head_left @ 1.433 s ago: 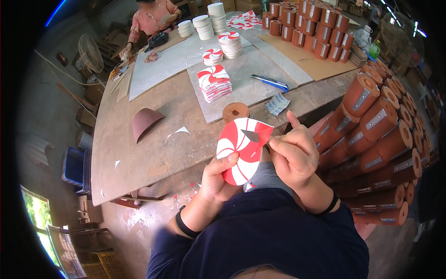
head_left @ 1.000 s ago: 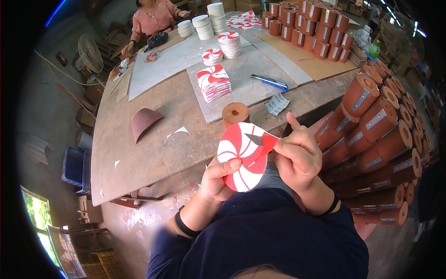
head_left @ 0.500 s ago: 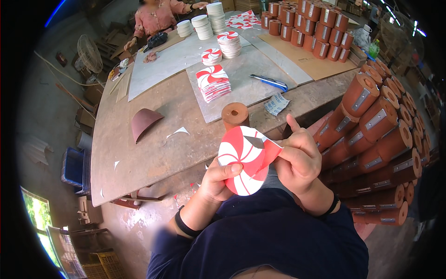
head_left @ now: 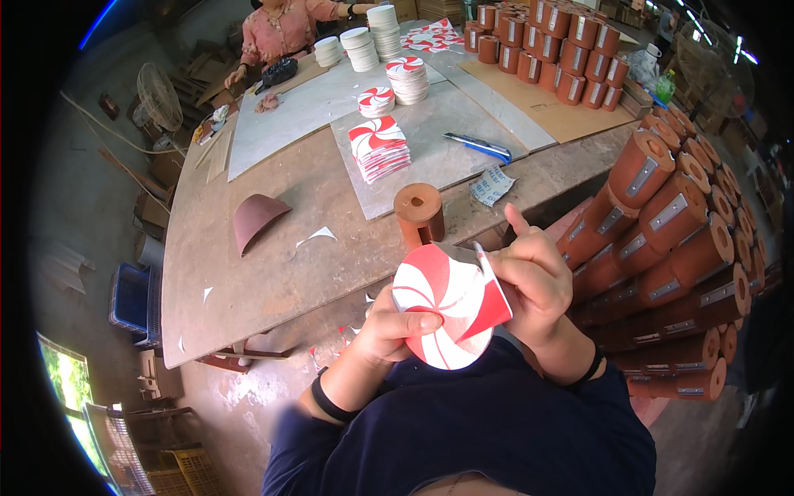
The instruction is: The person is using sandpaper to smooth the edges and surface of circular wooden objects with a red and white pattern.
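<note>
My left hand (head_left: pixel 387 326) grips a round disc with a red and white swirl face (head_left: pixel 438 302), thumb pressed flat on its front. At the disc's right side, my right hand (head_left: pixel 533 277) pinches the raised edge of a swirl-printed sheet (head_left: pixel 488 306), which curls away from the face. The index finger of that hand points up. A small grey patch shows at the disc's upper edge; I cannot make out what it is. Just beyond the disc stands a brown cylinder (head_left: pixel 420 217) with a hole in its top.
A stack of swirl-printed sheets (head_left: pixel 380 149), round swirl stacks (head_left: pixel 408 81), a blue utility knife (head_left: pixel 480 147) and backing paper (head_left: pixel 491 187) lie ahead on the table. Brown cylinders (head_left: pixel 662 240) are piled at my right. A curved brown piece (head_left: pixel 258 221) sits left. A co-worker (head_left: pixel 281 37) stands far left.
The disc has come down and closer to me and tilted. The printed sheet's edge now stands up more at my right hand. More of the brown cylinder behind shows.
</note>
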The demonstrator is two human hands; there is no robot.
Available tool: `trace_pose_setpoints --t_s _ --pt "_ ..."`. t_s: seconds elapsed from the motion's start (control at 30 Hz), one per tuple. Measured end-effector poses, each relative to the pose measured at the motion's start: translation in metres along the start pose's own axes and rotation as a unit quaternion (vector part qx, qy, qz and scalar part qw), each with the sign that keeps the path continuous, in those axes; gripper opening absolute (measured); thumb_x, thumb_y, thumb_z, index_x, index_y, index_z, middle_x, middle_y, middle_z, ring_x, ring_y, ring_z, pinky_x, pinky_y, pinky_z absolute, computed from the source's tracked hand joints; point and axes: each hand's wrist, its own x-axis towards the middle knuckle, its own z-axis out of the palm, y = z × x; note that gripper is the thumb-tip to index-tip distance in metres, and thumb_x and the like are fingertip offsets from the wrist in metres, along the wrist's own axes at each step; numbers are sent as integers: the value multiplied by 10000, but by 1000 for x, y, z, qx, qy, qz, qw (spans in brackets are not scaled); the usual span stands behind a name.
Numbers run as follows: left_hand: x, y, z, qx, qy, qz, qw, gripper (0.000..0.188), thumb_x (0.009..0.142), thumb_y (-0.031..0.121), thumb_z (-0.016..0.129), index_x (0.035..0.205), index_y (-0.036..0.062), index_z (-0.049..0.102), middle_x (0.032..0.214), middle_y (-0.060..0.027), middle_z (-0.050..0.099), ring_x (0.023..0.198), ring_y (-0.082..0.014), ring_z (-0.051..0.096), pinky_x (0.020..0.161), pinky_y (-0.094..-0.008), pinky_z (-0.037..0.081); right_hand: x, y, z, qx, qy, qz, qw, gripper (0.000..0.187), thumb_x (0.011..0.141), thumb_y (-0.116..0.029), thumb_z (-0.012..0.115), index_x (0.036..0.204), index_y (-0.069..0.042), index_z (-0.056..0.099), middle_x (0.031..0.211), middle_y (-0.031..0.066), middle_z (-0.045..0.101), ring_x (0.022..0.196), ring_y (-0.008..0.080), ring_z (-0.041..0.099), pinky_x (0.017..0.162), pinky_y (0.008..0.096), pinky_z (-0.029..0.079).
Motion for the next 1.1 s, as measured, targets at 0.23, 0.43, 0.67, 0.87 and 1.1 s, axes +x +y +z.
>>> trace_pose_setpoints --t_s 0.23,0.43,0.67,0.87,1.1 --pt "2 -5 -29 -45 -150 -21 987 615 584 30 688 1147 -39 449 1052 -114 566 990 -224 536 887 -335 396 -3 4 -1 44 57 20 997 222 625 104 658 796 -16 582 626 40 517 537 155 499 924 420 391" --pt "11 5 -42 -4 -101 29 994 550 623 -18 714 1119 -22 477 1006 -89 580 933 -189 553 821 -317 445 -7 9 -10 69 104 101 987 173 696 75 640 802 -17 539 706 30 503 554 70 414 934 430 379" --pt "17 24 -45 53 -39 70 995 469 640 -58 698 1066 -28 505 895 -92 605 753 -161 582 647 -274 484 -12 15 -12 148 112 152 971 162 721 95 605 813 -9 521 767 33 473 623 63 438 961 397 350" --pt "25 29 -46 551 239 189 777 295 671 33 698 919 -30 551 833 -89 623 737 -105 582 620 -246 487 -30 23 -10 223 80 263 935 144 746 92 585 838 -3 526 786 30 502 700 81 500 912 348 397" --pt "20 22 -59 357 204 165 896 221 690 74 705 847 -35 593 706 -85 634 609 -156 608 556 -260 485 -38 35 -7 414 100 422 800 162 756 65 594 893 -11 556 855 59 599 762 96 548 730 225 441"
